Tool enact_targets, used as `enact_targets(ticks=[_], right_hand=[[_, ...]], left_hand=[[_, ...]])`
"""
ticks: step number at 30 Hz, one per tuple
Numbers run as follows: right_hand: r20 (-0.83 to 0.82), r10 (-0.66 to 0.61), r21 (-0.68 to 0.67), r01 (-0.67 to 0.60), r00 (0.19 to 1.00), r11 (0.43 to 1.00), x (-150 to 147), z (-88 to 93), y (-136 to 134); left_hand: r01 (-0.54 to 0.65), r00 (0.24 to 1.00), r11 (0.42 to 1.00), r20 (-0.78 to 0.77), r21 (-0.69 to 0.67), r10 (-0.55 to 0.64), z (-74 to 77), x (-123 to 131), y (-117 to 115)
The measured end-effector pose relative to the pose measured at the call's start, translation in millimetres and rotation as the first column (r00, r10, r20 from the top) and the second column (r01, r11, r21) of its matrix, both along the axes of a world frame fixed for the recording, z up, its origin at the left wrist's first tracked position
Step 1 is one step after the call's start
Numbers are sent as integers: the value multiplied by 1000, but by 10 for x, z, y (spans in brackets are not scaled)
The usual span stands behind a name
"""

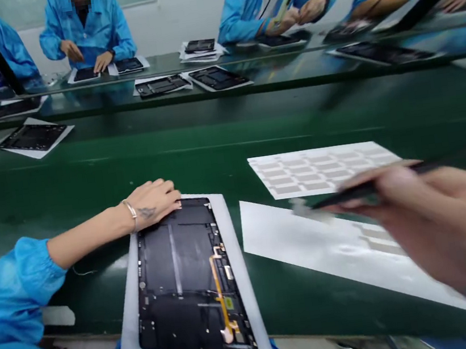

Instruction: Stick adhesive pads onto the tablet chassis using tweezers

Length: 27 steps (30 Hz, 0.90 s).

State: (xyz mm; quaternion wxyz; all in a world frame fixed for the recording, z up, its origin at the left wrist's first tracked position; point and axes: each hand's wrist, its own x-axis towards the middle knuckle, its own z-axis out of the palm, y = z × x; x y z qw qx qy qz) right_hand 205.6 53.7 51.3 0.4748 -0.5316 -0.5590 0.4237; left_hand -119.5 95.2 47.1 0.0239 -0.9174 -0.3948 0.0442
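My left hand (151, 203) rests on the top edge of a black tablet housing (182, 278), which has an orange flex cable (220, 290) and lies on a white foam pad (233, 266). My right hand (418, 213), blurred by motion, is shut on black tweezers (347, 195). A small white label (301, 208) appears at their tip, though blur hides the exact contact. Beneath them lie a sheet of pale labels (322, 169) and a white backing sheet (320, 249) with several labels at its right end.
The work surface is a long green bench mat (86, 165). Across it, co-workers in blue smocks (85, 28) handle similar black housings (32, 138) set on white sheets. My blue sleeve (17, 294) fills the lower left corner.
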Motion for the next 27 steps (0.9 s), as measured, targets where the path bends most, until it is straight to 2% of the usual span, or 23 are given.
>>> enact_targets(ticks=[1,3,5,7,10,12,19,27], right_hand=[[-24,31,-106,-34,999,994,-262,44,83],[-53,103,-155,-111,993,982,-733,72,287],[-54,197,-162,-204,979,965,-1070,2,500],[-41,274,-170,-277,961,946,-1254,-130,666],[-20,340,-203,-337,940,919,-1315,-315,777],[-9,347,-229,-340,938,912,-1291,-375,784],[23,354,-301,-331,935,894,-1264,-361,818],[19,368,-299,-346,930,889,-1238,-387,838]], left_hand=[[-18,1000,1000,-19,-4,18,-40,-142,-24],[-18,1000,1000,-16,-9,18,-136,-290,-71],[-16,1000,1000,26,-8,16,-215,-318,-112],[-15,996,1000,86,-9,15,-262,-304,-137],[7,988,1000,156,-16,-4,-293,-296,-147],[22,983,1000,180,-18,-18,-308,-300,-143],[49,974,999,220,-5,-47,-348,-270,-123],[64,967,998,250,-7,-60,-382,-288,-113]])
